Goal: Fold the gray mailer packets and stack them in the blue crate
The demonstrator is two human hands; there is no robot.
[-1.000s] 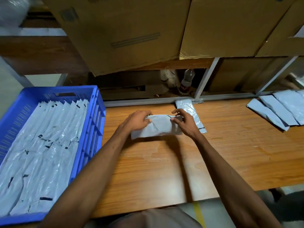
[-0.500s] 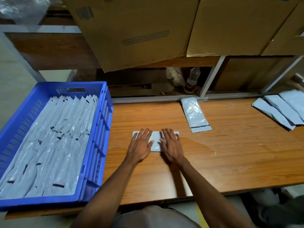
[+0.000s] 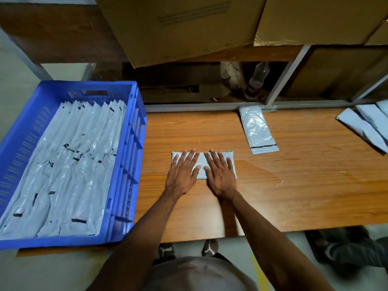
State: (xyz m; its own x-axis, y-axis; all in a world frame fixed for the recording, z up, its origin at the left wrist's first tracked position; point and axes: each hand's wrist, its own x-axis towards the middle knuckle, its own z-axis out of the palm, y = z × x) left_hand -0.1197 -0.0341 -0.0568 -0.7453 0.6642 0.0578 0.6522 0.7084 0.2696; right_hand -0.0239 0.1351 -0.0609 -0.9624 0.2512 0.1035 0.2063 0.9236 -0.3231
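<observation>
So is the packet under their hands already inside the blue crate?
No, the folded packet lies on the wooden table, pressed flat by the left hand and right hand, beside the blue crate.

A wooden table (image 3: 294, 185) fills the middle of the frame, with pale floor (image 3: 52, 269) along the bottom edge. Large cardboard boxes (image 3: 189, 28) sit across the top on a grey metal-framed shelf (image 3: 210, 106), and a plastic bottle (image 3: 257, 78) stands in the dim recess beneath them.
</observation>
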